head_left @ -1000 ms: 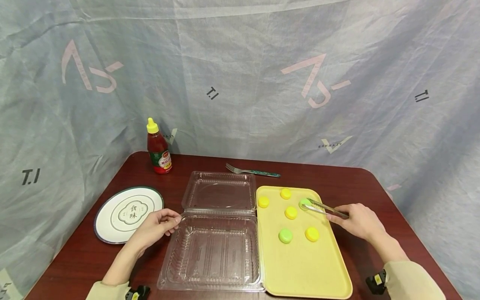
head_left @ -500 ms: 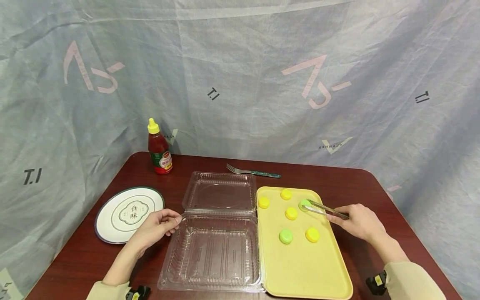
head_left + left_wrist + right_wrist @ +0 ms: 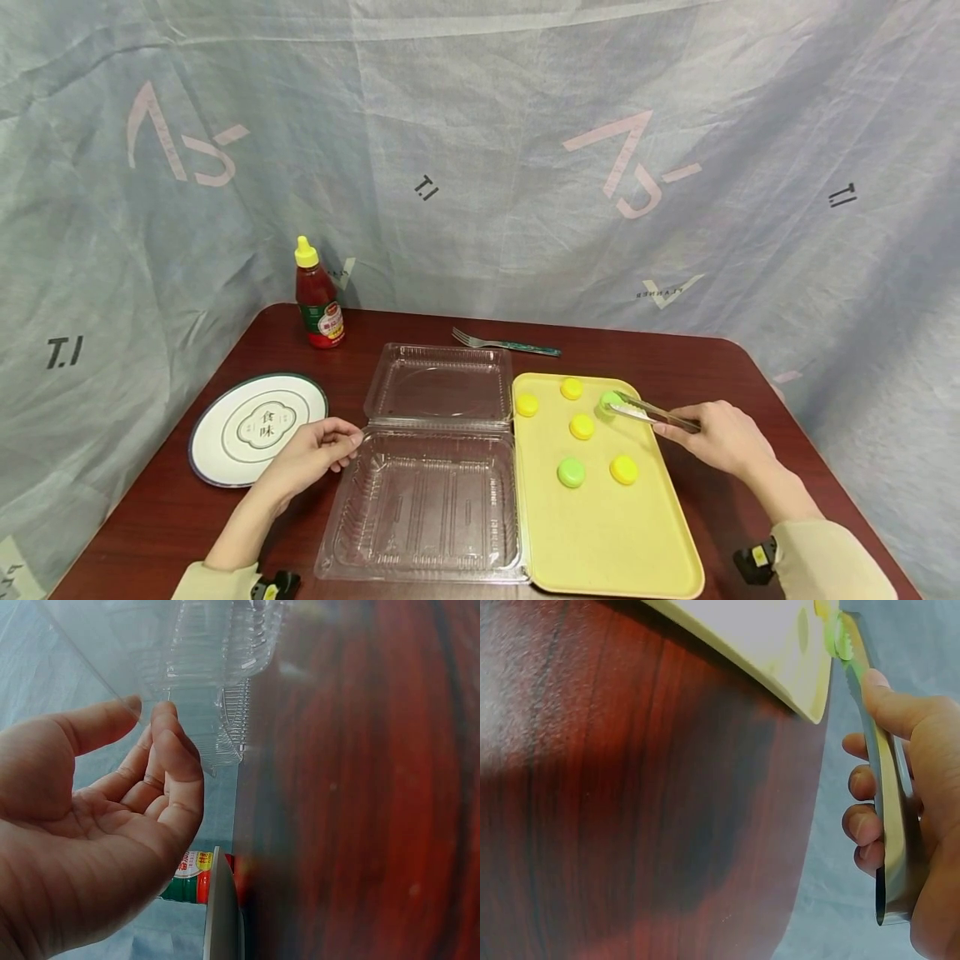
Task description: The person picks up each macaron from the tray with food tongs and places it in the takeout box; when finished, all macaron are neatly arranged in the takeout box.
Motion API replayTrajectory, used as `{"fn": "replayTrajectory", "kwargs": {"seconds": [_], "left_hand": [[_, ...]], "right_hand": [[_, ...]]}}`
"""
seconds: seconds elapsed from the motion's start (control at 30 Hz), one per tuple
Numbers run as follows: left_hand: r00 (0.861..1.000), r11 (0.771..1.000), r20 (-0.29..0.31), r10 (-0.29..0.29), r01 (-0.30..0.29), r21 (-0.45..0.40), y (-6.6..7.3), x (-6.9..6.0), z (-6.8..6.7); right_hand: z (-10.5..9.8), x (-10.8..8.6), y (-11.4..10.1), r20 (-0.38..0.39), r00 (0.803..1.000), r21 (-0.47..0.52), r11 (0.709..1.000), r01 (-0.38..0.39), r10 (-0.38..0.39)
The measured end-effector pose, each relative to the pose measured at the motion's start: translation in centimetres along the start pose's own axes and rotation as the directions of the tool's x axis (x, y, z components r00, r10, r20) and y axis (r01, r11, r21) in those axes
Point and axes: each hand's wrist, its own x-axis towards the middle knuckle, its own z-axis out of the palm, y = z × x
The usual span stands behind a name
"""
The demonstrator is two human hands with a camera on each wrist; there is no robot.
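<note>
My right hand (image 3: 723, 440) grips metal tongs (image 3: 672, 418), their tips round a green macaron (image 3: 609, 402) just over the upper right of the yellow tray (image 3: 607, 542). In the right wrist view, the fingers are wrapped round the tongs (image 3: 891, 817) and the macaron (image 3: 843, 639) sits at their toothed end. Thumb and forefinger of my left hand (image 3: 307, 457) pinch the left edge of a clear plastic clamshell box (image 3: 427, 575), which lies opened flat. The left wrist view shows that thin edge between the fingertips. Another green macaron (image 3: 572, 472) and several yellow macarons (image 3: 582, 427) lie on the tray.
A white plate (image 3: 217, 442) with a dark rim lies left of the box. Behind it stands a red sauce bottle (image 3: 318, 308) with a yellow cap. A fork (image 3: 506, 343) lies beyond the box lid. Grey cloth (image 3: 480, 208) hangs behind the table.
The tongs have narrowed on the green macaron and risen slightly with it. My right hand has shifted a little up. The left hand stays at the box edge.
</note>
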Motion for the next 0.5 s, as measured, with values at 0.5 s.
{"fn": "replayTrajectory", "kwargs": {"seconds": [0.5], "left_hand": [[1.000, 1.000, -0.006, 0.001, -0.001, -0.008, -0.1, 0.0, 0.0]], "right_hand": [[-1.1, 1.0, -2.0, -0.040, 0.997, 0.002, 0.998, 0.070, -0.070]]}}
